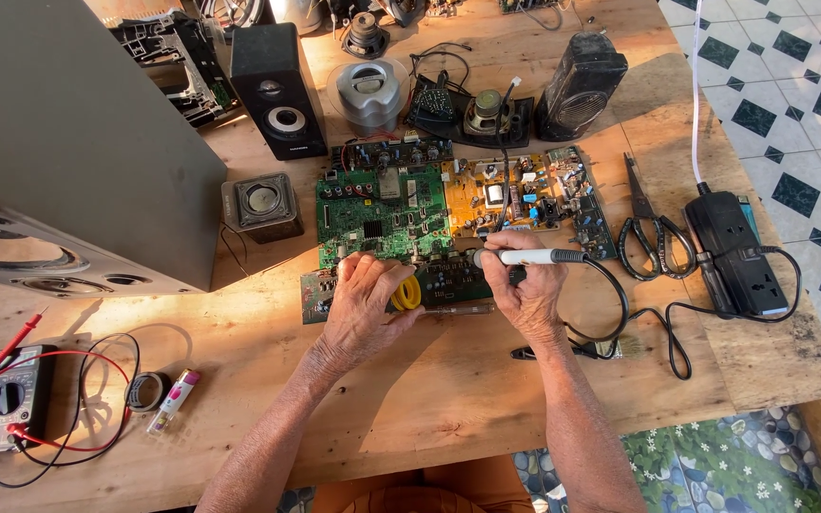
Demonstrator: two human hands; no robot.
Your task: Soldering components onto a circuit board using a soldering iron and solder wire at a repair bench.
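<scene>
My left hand [363, 302] rests on a small dark circuit board [439, 281] at the table's middle and holds a yellow coil of solder wire [408, 293]. My right hand [527, 290] grips a white-handled soldering iron [529, 256], its tip pointing left over the same board. The iron's black cord [620, 313] loops away to the right. Just behind the hands lie a green circuit board [382, 214] and a yellow-orange circuit board [515, 195]. A thin metal tool [458, 310] lies between my hands.
Black scissors [646, 228] and a black power strip [735, 252] lie at right. A multimeter [7, 399] with red leads, a tape roll [147, 390] and a lighter [175, 399] sit front left. Speakers [276, 90] and a large grey panel [68, 142] stand behind.
</scene>
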